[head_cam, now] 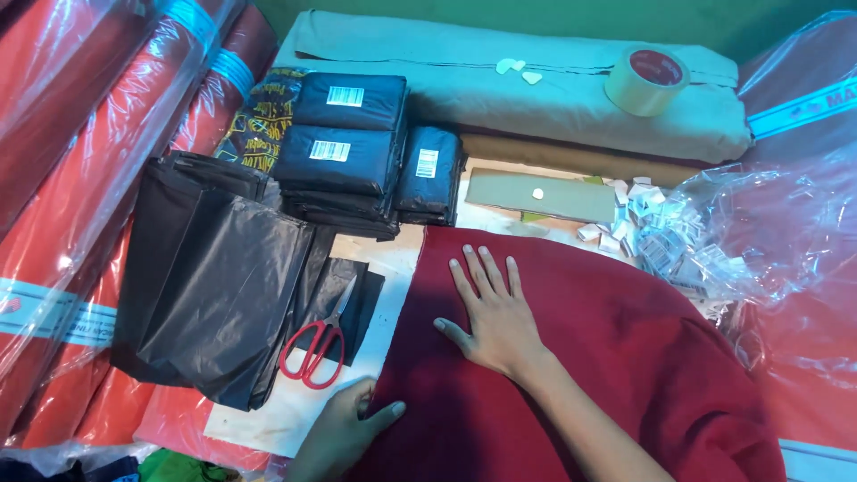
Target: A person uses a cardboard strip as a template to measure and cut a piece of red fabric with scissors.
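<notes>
A dark red cloth (pixel 616 357) lies spread over the work surface in front of me. My right hand (pixel 491 312) rests flat on it, fingers apart, palm down. My left hand (pixel 344 433) sits at the cloth's lower left edge, thumb out against the fabric; whether it pinches the edge I cannot tell. Red-handled scissors (pixel 314 344) lie just left of the cloth on black plastic bags (pixel 219 286).
Stacked dark packed parcels (pixel 353 147) with white labels stand behind. A tape roll (pixel 647 80) sits on folded grey fabric (pixel 571 98). Small white paper tags (pixel 652 232) lie by clear plastic wrap (pixel 777 223). Wrapped red fabric rolls (pixel 80 178) line the left side.
</notes>
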